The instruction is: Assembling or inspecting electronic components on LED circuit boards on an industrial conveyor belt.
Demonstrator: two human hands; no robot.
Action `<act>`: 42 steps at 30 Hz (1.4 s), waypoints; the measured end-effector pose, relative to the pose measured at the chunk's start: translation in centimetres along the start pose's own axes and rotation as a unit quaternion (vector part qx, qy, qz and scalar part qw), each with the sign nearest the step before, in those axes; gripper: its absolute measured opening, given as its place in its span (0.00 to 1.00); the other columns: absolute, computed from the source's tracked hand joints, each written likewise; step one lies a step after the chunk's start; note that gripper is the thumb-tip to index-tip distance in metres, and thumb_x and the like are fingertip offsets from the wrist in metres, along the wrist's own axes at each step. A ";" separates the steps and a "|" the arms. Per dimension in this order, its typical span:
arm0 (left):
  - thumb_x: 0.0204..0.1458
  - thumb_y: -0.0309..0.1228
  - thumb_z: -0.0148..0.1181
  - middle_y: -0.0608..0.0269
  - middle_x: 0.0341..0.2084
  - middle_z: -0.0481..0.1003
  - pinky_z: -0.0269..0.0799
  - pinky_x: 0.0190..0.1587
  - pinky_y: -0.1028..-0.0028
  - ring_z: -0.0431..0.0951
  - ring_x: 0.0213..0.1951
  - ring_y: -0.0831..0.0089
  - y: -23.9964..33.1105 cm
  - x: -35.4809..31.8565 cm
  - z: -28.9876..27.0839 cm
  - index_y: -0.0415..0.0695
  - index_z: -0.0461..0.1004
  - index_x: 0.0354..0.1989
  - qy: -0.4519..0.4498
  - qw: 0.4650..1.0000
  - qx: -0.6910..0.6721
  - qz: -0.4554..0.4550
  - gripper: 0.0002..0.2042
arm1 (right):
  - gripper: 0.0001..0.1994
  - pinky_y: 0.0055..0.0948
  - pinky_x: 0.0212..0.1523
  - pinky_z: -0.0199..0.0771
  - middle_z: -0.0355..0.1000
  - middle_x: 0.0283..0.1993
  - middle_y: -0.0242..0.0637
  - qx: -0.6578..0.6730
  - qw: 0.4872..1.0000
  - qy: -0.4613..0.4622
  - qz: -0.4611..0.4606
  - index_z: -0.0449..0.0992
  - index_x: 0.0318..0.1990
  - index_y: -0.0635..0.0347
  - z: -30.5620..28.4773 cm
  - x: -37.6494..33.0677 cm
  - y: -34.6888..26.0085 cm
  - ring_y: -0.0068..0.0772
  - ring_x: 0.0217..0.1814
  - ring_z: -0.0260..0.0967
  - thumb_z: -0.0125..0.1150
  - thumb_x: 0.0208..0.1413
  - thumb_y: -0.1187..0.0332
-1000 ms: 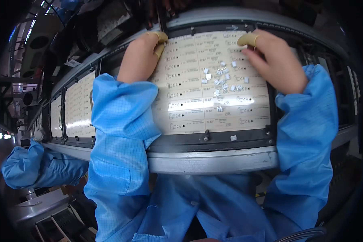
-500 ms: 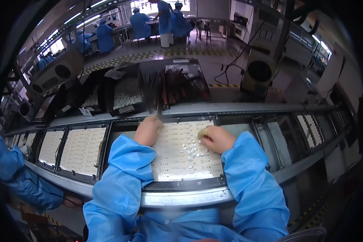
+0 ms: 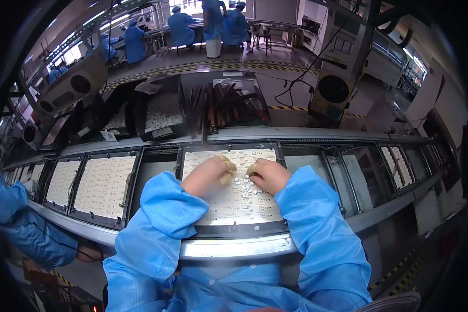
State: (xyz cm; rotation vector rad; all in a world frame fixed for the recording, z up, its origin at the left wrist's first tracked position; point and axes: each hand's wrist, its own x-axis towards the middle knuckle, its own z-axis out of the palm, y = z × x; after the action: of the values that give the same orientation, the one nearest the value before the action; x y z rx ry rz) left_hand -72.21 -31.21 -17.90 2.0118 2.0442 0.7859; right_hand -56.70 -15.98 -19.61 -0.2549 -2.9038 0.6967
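A panel of white printed circuit boards [image 3: 221,213] lies in a black frame in front of me. On it, right of the middle, is a loose pile of small white connector-like parts [image 3: 249,190]. My left hand [image 3: 208,174] is over the panel at the pile's left, its covered thumb and fingertips bent and a little apart. My right hand [image 3: 270,174] is at the pile's upper right, fingers bent in and drawn together; anything between the tips is too small to make out. Yellowish finger cots cover some fingertips on both hands.
The frame rests on a conveyor with a metal front rail [image 3: 239,248]. More white panels [image 3: 103,182] stand in frames to the left. Beyond the conveyor are a bin of white parts [image 3: 164,113] and dark strips [image 3: 213,112]. A co-worker's blue sleeve [image 3: 36,234] is at far left.
My left hand has come from the panel's far left edge toward me and rightward, to the pile. My right hand has shifted slightly left, closer to the left one.
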 end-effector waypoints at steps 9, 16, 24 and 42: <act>0.47 0.24 0.53 0.50 0.35 0.72 0.67 0.45 0.67 0.72 0.39 0.56 -1.2 0.2 1.3 0.38 0.72 0.39 0.005 0.999 -0.034 0.002 0.10 | 0.10 0.28 0.33 0.70 0.71 0.29 0.42 0.084 0.996 0.038 0.010 0.74 0.38 0.62 -0.2 0.8 1.8 0.33 0.29 0.69 0.57 0.45 0.74; 0.46 0.23 0.56 0.49 0.37 0.71 0.69 0.45 0.70 0.73 0.40 0.59 -0.5 1.9 1.6 0.37 0.72 0.40 -0.015 0.989 -0.113 -0.090 0.12 | 0.12 0.24 0.35 0.69 0.70 0.32 0.39 0.091 0.988 0.012 0.126 0.73 0.40 0.62 -1.8 0.6 1.9 0.29 0.31 0.67 0.59 0.46 0.74; 0.46 0.26 0.59 0.51 0.38 0.70 0.69 0.45 0.71 0.73 0.39 0.62 -0.6 3.5 2.9 0.40 0.73 0.42 -0.051 0.992 -0.109 -0.044 0.13 | 0.11 0.30 0.37 0.70 0.70 0.33 0.41 -0.021 0.999 0.035 0.025 0.75 0.38 0.62 -0.7 0.8 2.0 0.36 0.34 0.69 0.62 0.46 0.71; 0.50 0.25 0.54 0.62 0.27 0.74 0.68 0.32 0.80 0.71 0.27 0.79 -2.7 0.4 -3.3 0.39 0.74 0.39 0.145 0.935 -0.256 -0.199 0.08 | 0.08 0.29 0.41 0.71 0.72 0.37 0.43 -0.092 0.990 0.088 0.065 0.74 0.39 0.64 -0.6 2.6 3.0 0.39 0.38 0.71 0.54 0.51 0.74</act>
State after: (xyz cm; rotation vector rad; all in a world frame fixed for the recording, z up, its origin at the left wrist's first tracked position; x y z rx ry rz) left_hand -76.21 -31.56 -16.30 1.2117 2.0066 1.4013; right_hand -58.76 -12.51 -20.19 -0.5040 -2.8006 0.3994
